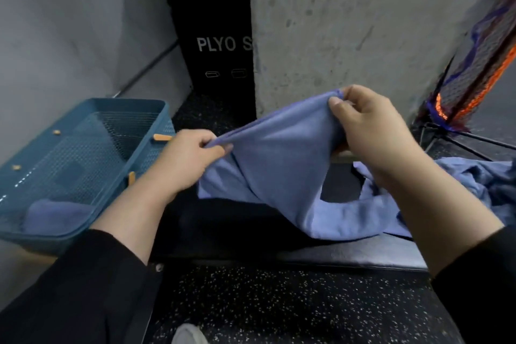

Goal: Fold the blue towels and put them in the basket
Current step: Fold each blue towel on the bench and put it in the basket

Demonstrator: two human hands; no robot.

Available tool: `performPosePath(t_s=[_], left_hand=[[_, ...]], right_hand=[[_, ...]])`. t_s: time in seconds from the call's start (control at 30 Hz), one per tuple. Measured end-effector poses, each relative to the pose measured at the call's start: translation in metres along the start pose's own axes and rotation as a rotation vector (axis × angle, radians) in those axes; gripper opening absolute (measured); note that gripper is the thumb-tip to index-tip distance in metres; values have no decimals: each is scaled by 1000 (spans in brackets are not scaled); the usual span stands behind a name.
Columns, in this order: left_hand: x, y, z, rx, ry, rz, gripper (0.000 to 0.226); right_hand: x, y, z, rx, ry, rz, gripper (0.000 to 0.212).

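Behind everything, a grey concrete pillar [349, 22] rising at the far side, with a black box [220, 45] lettered "PLYO S" wedged between pillar and pale wall, a green one stacked above it. Underfoot, black speckled floor [293, 301]. Across the middle, a black padded bench [223, 226], its near edge running left to right, carrying the work. On the left, hard against the bench's left end, a teal perforated basket [83, 148] with small tan pegs on its rim; inside, at the near corner, one folded blue towel [55, 216] lying flat. At the far right, a dark net with orange and purple trim [474, 64] on thin black legs. Above the bench's middle, a blue towel [282, 165] lifted and stretched taut along its upper edge, the rest sagging down to touch the padding near the near edge. On the bench's right end, a heap of more blue towels [480, 176], crumpled, running out of view at the right edge. Left hand [190, 156], black sleeve pushed up the forearm, pinching the lower left corner of the lifted towel between thumb and curled fingers, just beside the basket's rim. Right hand [371, 123] held higher, near the pillar's foot, gripping the opposite corner with fingers curled round the cloth. At the bottom edge, the tip of a pale shoe [188, 335].
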State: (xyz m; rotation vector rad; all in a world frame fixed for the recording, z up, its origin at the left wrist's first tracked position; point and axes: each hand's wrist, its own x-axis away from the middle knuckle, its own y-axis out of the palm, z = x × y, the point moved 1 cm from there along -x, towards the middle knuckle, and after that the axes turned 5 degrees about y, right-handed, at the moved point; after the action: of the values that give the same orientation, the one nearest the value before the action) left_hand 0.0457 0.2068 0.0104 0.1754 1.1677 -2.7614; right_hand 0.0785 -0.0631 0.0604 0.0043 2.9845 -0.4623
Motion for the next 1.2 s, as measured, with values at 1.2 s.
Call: performPosePath(t_s=[1.2], left_hand=[[-70, -52, 49, 374, -172, 316, 30]], right_hand=[[-52, -29, -22, 88, 32, 234, 16]])
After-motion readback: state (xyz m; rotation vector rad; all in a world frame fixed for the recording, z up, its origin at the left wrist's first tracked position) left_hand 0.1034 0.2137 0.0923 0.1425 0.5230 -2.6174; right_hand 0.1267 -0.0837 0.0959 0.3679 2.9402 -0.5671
